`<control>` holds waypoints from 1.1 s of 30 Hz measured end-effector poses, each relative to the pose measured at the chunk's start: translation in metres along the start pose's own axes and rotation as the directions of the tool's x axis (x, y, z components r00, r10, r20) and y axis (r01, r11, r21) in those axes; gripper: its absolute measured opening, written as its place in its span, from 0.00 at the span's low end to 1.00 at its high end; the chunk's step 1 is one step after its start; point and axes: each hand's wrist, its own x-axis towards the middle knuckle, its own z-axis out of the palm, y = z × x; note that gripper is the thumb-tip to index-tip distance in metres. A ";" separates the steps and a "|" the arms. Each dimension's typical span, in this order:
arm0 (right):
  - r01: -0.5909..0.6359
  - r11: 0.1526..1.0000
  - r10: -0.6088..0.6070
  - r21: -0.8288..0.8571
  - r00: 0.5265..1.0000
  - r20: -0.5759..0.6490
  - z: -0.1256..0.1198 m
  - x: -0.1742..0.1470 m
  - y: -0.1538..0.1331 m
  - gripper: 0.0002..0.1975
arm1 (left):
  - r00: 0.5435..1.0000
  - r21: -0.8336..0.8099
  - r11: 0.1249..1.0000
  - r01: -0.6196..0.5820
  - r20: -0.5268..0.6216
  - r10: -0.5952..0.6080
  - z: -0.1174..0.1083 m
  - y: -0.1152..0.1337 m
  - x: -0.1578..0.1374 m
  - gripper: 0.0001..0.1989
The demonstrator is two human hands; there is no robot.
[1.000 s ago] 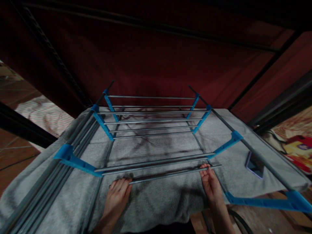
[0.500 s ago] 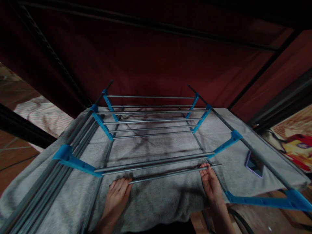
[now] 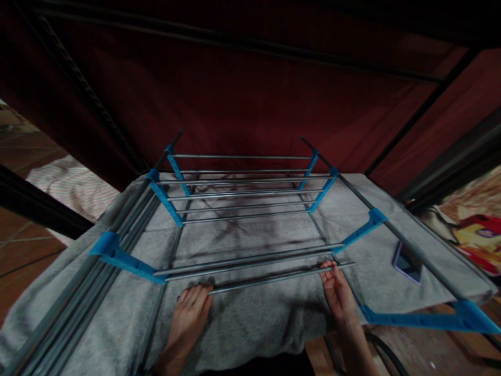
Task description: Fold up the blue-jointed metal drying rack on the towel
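Observation:
A loose grey metal tube [image 3: 270, 280] lies crosswise in front of me, held at both ends. My left hand [image 3: 191, 308] is closed over its left end, palm down. Near its right end, my right hand [image 3: 335, 292] grips it from below with curled fingers, and the tip sticks out past them. Just beyond it is a partly assembled rack of grey tubes with blue plastic brackets. Two crossbars [image 3: 250, 261] run between the left blue bracket [image 3: 129, 262] and the right blue bracket [image 3: 362, 230]. Another blue bracket [image 3: 422, 317], at near right, has no crossbar in it.
Several spare tubes [image 3: 90, 282] lie along the left side. A phone [image 3: 408, 262] rests on the grey blanket [image 3: 242, 334] at right. Dark red fabric panels [image 3: 250, 99] stand behind the rack. A red and yellow package [image 3: 481, 237] is at far right.
Both hands keep their hold on the tube, which has barely moved. The view has shifted very slightly.

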 end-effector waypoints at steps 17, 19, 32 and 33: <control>0.018 1.000 -0.018 0.023 1.000 0.014 0.006 -0.001 0.002 0.20 | 0.999 0.009 0.999 -0.039 0.014 0.039 0.000 -0.005 0.000 0.13; 0.012 0.999 -0.012 0.035 1.000 0.002 0.008 -0.001 0.002 0.21 | 0.999 -0.003 0.999 -0.034 0.017 0.034 0.001 -0.008 -0.001 0.13; 0.018 0.993 -0.020 0.120 1.000 0.016 0.014 -0.004 0.002 0.17 | 0.997 -0.017 0.997 -0.075 0.019 0.076 0.011 -0.022 -0.010 0.13; 0.015 0.991 -0.016 0.131 1.000 0.012 0.015 -0.004 0.002 0.17 | 0.996 -0.016 0.996 -0.083 0.018 0.083 0.010 -0.022 -0.009 0.12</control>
